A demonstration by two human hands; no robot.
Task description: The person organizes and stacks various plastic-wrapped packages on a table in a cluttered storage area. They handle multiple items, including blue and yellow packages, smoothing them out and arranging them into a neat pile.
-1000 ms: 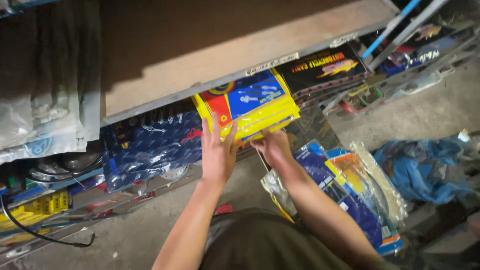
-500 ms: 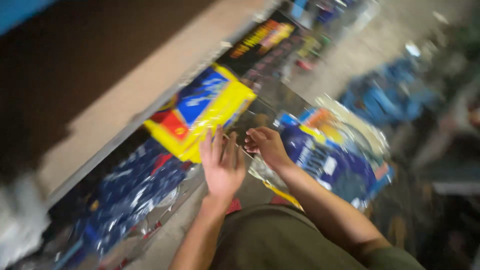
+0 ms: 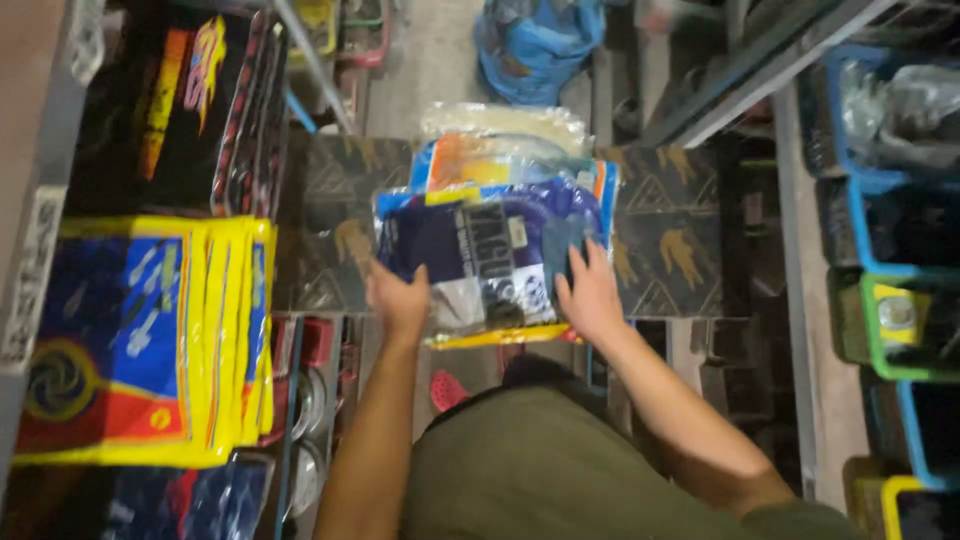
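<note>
A stack of flat plastic-wrapped packets (image 3: 490, 245), blue and white with orange ones behind, lies on a dark patterned board (image 3: 670, 240) in front of me. My left hand (image 3: 398, 300) grips the stack's left edge. My right hand (image 3: 590, 292) rests on its lower right corner, fingers spread over the top packet. A pile of yellow and blue packets (image 3: 150, 340) stands on the shelf at the left, apart from both hands.
Black packets with orange print (image 3: 180, 100) fill the shelf at the upper left. A blue plastic bag (image 3: 540, 45) lies on the floor ahead. Blue and green crates (image 3: 890, 250) line the right side behind a grey metal rail (image 3: 790, 260).
Both hands have left the yellow and blue packets on the shelf and moved right onto the stack of blue packets. My view has swung right and down.
</note>
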